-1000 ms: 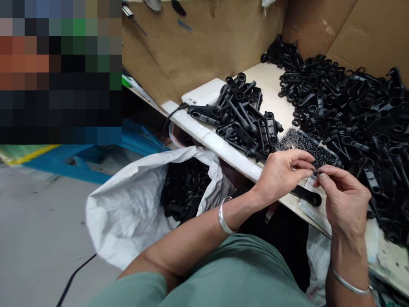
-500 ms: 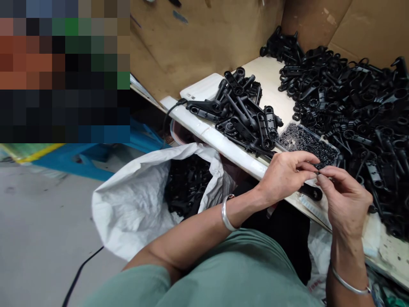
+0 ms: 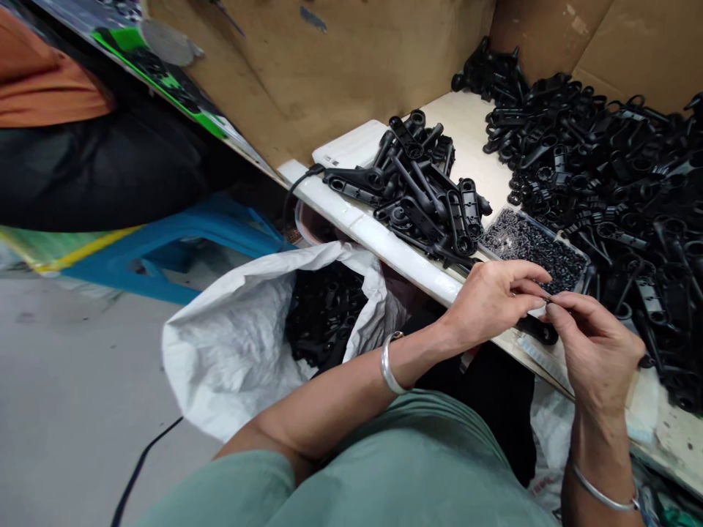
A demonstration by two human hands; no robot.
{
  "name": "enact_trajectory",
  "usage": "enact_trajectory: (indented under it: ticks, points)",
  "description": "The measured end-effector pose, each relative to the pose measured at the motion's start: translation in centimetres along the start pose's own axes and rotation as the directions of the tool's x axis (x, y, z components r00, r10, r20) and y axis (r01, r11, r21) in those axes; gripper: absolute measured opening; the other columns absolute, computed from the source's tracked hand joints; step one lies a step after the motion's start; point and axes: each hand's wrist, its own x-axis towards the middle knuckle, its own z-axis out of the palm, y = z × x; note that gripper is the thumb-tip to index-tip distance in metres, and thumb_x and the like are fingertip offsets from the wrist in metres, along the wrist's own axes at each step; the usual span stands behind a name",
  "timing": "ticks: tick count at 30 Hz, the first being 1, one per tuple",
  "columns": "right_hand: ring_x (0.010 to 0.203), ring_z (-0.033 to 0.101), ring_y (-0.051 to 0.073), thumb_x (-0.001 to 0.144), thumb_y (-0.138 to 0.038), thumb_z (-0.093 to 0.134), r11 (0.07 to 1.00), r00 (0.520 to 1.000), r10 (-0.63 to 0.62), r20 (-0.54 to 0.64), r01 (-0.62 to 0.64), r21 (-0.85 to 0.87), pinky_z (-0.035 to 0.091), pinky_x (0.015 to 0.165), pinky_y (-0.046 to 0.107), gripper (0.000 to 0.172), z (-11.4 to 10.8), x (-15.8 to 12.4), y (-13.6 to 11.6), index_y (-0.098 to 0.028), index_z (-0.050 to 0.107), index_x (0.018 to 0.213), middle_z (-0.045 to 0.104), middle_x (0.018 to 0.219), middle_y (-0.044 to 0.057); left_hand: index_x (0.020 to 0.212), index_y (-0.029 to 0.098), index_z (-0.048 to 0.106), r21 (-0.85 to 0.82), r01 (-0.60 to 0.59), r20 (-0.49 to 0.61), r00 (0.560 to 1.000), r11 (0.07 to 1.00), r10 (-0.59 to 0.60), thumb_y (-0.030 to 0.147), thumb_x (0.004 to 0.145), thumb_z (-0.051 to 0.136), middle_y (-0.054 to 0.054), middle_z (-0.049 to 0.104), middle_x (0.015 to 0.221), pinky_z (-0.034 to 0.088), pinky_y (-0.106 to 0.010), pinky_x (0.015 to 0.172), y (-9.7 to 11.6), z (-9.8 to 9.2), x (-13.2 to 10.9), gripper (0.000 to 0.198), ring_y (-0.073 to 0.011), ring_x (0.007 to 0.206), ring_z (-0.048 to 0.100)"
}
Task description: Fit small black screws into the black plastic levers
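Observation:
Over the table's front edge, my left hand (image 3: 486, 301) and my right hand (image 3: 598, 348) meet fingertip to fingertip. Both are closed in a pinch on a tiny dark piece (image 3: 548, 300), too small to identify. Beneath them lies a black plastic arm-shaped part (image 3: 541, 329), partly covered by my fingers. Just behind my hands stands a clear tray (image 3: 571, 241) full of tiny black pieces (image 3: 532, 245). To its left is a heap of black plastic arms (image 3: 422, 190), some with slotted, ring-ended bodies.
A large pile of black plastic parts (image 3: 598, 168) covers the table's right side. Cardboard walls (image 3: 373, 73) enclose the back. An open white sack (image 3: 220, 351) holding black parts stands below the edge. A seated person in an orange top (image 3: 44, 80) is at the left, on a blue stool (image 3: 181, 227).
The view has shifted slightly, so the table and piles sit a little further right. My hands keep nearly the same pinch, fingertips together.

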Motion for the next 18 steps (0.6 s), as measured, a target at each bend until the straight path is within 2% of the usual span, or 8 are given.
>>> enact_trajectory:
  ticks: [6, 11, 18]
  points:
    - [0.082, 0.070, 0.017, 0.085, -0.024, 0.074, 0.971, 0.982, -0.185, 0.026, 0.187, -0.146, 0.057, 0.075, 0.032, 0.006, -0.2, -0.1, -0.2, -0.026, 0.076, 0.091, 0.075, 0.092, 0.001, 0.099, 0.014, 0.074, 0.101, -0.065, -0.001, 0.998, 0.993, 0.066, 0.003, 0.077, 0.066, -0.005, 0.080, 0.088, 0.061, -0.023, 0.082, 0.0, -0.1, -0.3, 0.025, -0.0180, 0.087, 0.077]
    - [0.071, 0.071, 0.018, 0.087, -0.028, 0.073, 0.948, 0.985, -0.174, 0.000, 0.168, -0.270, 0.057, 0.073, 0.033, 0.006, -0.3, -0.6, -0.5, -0.025, 0.076, 0.090, 0.076, 0.084, 0.001, 0.100, 0.018, 0.074, 0.257, -0.161, -0.002, 0.986, 0.953, 0.167, 0.007, 0.083, 0.065, -0.002, 0.080, 0.094, 0.059, -0.021, 0.084, -0.1, 0.0, -0.7, 0.022, -0.0162, 0.089, 0.077]
    - [0.070, 0.072, 0.019, 0.090, -0.033, 0.069, 0.951, 0.990, -0.140, 0.029, 0.142, -0.275, 0.059, 0.070, 0.033, 0.011, -0.1, -1.1, -1.5, -0.024, 0.076, 0.091, 0.078, 0.085, 0.002, 0.103, 0.019, 0.075, 0.497, -0.279, 0.017, 0.950, 0.822, 0.311, 0.013, 0.090, 0.065, -0.002, 0.080, 0.098, 0.058, -0.021, 0.084, -0.4, 0.4, -1.4, 0.017, -0.0155, 0.088, 0.076]
